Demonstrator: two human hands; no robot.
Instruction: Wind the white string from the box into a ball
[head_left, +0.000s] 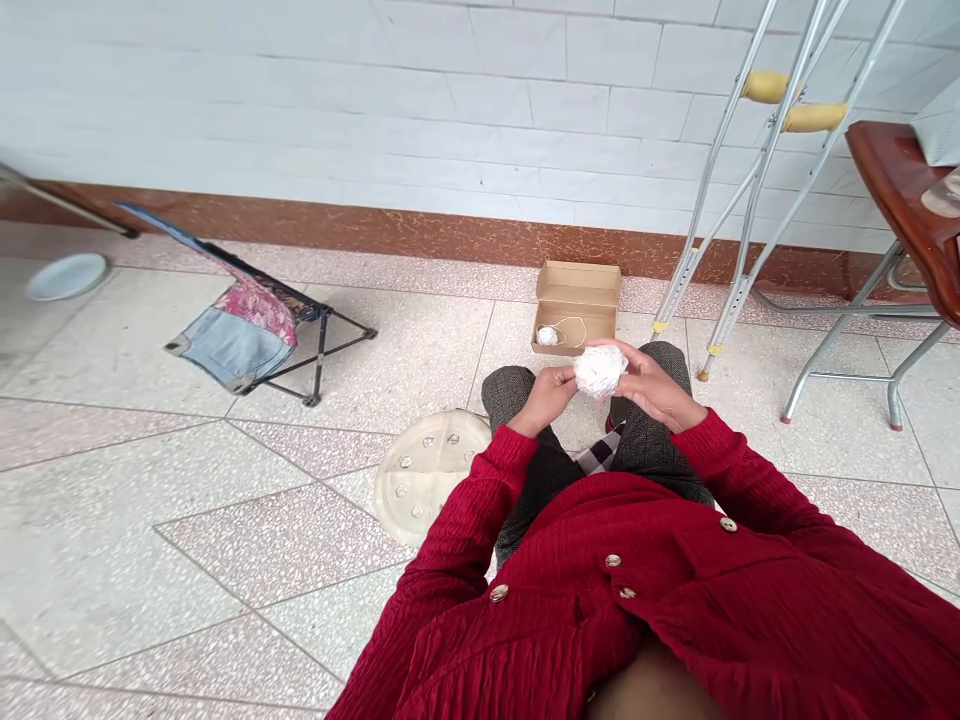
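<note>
The white ball point(601, 370) is resting between two hands, at 5 o'clock from the open box point(578, 287). The right hand point(657, 388) is cupping it in its grip from 12 to 4 o'clock. The left hand point(550, 394) is pinching its 9 o'clock edge. It is probably weighing little and feeling soft, so holding its round sides is seeming best. Thin strands are crossing all over, making it look bumpy.

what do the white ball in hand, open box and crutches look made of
White ball: likely matte yarn or string, seemingly wound in strands. Open box: apparently matte cardboard, brown with thin folded walls. Crutches: probably aluminium, shiny silvery tubes; yellow grips perhaps foam, dull and soft-looking.
</note>
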